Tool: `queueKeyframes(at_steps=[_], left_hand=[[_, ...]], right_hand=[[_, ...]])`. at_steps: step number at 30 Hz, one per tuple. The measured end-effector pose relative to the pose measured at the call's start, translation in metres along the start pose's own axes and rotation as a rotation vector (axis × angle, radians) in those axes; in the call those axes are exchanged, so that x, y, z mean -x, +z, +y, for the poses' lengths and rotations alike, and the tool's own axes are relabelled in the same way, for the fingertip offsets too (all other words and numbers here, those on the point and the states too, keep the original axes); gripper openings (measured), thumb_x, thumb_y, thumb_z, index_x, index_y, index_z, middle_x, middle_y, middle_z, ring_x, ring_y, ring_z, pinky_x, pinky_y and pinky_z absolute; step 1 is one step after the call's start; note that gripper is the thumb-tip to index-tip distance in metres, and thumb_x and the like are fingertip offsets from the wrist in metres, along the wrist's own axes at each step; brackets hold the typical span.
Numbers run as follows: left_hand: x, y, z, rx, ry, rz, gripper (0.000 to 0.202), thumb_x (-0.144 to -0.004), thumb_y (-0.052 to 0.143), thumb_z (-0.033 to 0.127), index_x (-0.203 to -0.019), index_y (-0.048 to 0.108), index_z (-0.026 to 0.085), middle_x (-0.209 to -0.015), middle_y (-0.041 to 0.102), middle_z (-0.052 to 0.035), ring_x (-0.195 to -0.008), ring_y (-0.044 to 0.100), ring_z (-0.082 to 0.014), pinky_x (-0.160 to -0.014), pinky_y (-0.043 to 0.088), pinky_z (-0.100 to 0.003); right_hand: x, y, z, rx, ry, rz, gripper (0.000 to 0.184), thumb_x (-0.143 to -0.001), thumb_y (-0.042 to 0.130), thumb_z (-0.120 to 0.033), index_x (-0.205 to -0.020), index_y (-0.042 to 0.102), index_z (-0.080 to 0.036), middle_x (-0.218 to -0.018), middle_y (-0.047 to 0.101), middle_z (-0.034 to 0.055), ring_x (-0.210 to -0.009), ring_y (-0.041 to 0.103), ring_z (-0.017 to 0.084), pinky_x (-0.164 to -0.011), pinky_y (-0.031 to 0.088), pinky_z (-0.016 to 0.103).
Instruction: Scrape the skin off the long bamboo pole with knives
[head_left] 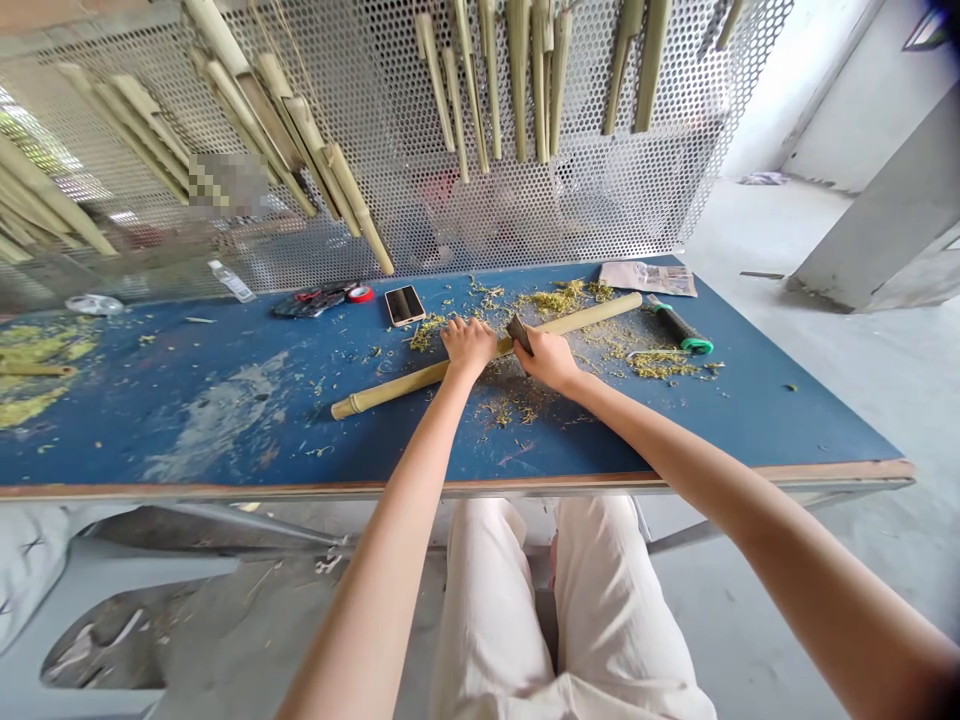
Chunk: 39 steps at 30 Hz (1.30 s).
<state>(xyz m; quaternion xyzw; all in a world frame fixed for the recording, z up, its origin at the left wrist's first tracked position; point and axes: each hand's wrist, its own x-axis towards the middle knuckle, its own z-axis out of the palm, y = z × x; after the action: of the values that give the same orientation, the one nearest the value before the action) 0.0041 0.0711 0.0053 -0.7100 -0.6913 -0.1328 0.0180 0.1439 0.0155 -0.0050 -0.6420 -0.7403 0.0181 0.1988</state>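
A long pale-green bamboo pole (405, 384) lies slantwise on the blue workbench (720, 420), its left end nearer to me. My left hand (470, 345) is closed over the pole near its middle. Just to the right, my right hand (549, 357) grips a flat dark scraper blade (517, 332), whose edge rests at or very near the bamboo; exact contact is hard to make out. Curly yellow-green shavings (562, 298) are scattered around the pole, beyond it and on its near side.
A green-ended tool with a dark handle (681, 325) lies by the pole's right end, near a crumpled packet (649, 278). Behind are a phone (405, 306), red tape (361, 294) and a clear bottle (232, 282). Bamboo pieces (519, 80) hang on a perforated metal panel (352, 60).
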Motion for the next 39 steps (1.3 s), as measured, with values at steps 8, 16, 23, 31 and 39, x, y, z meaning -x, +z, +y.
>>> queueKeyframes(at_steps=[8,16,23,31,39], left_hand=[[0.014,-0.004,0.004,0.0,0.028,-0.007,0.052,-0.101,0.027,0.029,-0.134,0.063,0.011,-0.148,0.055,-0.023,-0.145,0.043,-0.0352,-0.119,0.034,-0.053],[0.027,0.002,0.006,-0.095,0.071,0.033,0.052,-0.101,0.029,0.03,-0.137,0.06,0.008,-0.147,0.057,-0.0239,-0.145,0.044,-0.0351,-0.119,0.033,-0.054],[0.051,0.005,0.009,-0.135,0.143,0.116,0.053,-0.104,0.027,0.03,-0.136,0.061,0.006,-0.143,0.061,-0.0225,-0.145,0.043,-0.0351,-0.118,0.033,-0.053],[0.064,0.0,0.012,-0.129,0.169,0.156,0.052,-0.104,0.028,0.029,-0.13,0.066,0.004,-0.139,0.064,-0.0233,-0.143,0.047,-0.0367,-0.118,0.036,-0.053],[0.073,0.002,0.013,-0.116,0.192,0.162,0.055,-0.105,0.025,0.028,-0.134,0.064,0.001,-0.142,0.061,-0.0243,-0.146,0.045,-0.0357,-0.121,0.032,-0.053]], right_hand=[[0.005,-0.005,-0.001,0.0,0.006,-0.011,0.033,-0.102,0.039,-0.029,-0.115,0.064,-0.013,-0.099,0.077,0.0155,-0.087,0.071,0.027,-0.068,0.041,0.029],[0.005,-0.004,-0.002,-0.04,0.021,0.014,0.031,-0.102,0.041,-0.03,-0.114,0.064,-0.013,-0.098,0.077,0.0149,-0.088,0.071,0.027,-0.068,0.041,0.029],[-0.001,-0.004,0.005,-0.11,0.029,0.028,0.024,-0.099,0.045,-0.031,-0.097,0.064,-0.017,-0.086,0.073,0.0134,-0.077,0.066,0.025,-0.063,0.041,0.03],[-0.002,-0.008,0.008,-0.137,0.025,-0.003,0.023,-0.098,0.046,-0.029,-0.085,0.062,-0.018,-0.079,0.07,0.0121,-0.07,0.063,0.024,-0.061,0.04,0.03],[-0.001,-0.015,0.007,-0.161,0.046,-0.045,0.024,-0.097,0.047,-0.027,-0.08,0.062,-0.019,-0.077,0.07,0.0118,-0.068,0.062,0.022,-0.06,0.04,0.029]])
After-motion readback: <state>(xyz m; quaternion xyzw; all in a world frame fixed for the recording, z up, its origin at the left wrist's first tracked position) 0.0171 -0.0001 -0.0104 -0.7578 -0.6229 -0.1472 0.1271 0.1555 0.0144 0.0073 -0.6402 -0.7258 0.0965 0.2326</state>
